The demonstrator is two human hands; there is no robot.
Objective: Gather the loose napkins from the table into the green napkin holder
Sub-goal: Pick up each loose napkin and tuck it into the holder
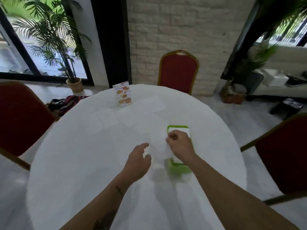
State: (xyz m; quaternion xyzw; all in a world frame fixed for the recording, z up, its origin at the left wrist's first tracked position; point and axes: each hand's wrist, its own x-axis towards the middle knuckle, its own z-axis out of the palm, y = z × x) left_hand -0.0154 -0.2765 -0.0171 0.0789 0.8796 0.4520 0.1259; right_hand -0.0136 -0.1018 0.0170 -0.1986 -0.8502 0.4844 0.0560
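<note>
White cloth covers the round table, and white paper on white makes the edges hard to read. At the near right stands the green napkin holder, its long axis running away from the person, with a stack of napkins already lying inside. A held napkin hangs across the holder's left rim, stretched between both hands. The right hand is directly over the holder, fingers curled and pinching the sheet's right edge. The left hand is just left of the holder, thumb and fingers pinching the sheet's near-left corner.

The coming move likely turns on this: the holder lies to the right of the sheet's middle, so the paper has to shift rightward and down, and the right hand is the nearer one.

Farther out, about four loose napkins lie flat around the table's middle; the exact count is uncertain. One menu card stands at the far edge. Three red chairs surround the table.
</note>
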